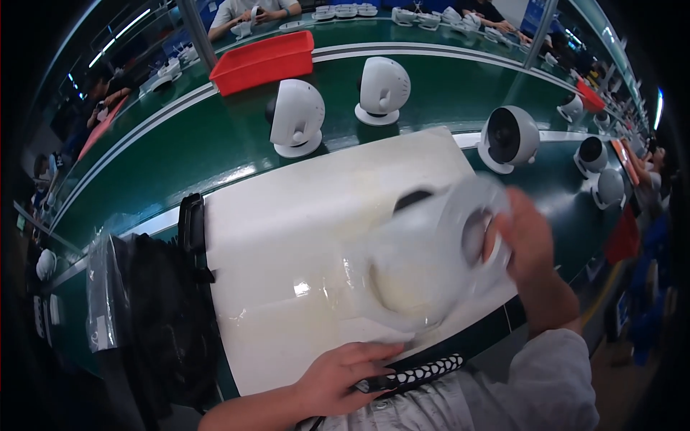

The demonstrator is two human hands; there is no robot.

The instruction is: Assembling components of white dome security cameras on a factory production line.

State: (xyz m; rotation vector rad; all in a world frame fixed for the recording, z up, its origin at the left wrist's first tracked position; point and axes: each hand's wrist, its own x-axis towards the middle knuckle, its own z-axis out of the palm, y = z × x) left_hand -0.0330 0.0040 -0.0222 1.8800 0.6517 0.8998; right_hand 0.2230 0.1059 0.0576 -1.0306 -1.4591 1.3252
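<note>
While the right hand point(530, 231) curls round a blurred white fan point(447, 233), the left hand point(345, 375) — fingers extended, hold unclear — lies nearer, by a patterned strip point(430, 370).

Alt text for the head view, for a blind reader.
The right hand grips a blurred white device over a whitish mat; the left hand is at a patterned object. Similar white devices and a red tray stand on green surfaces beyond.

Free room on white mat point(269, 237), black bag point(172, 309) leftward
</note>
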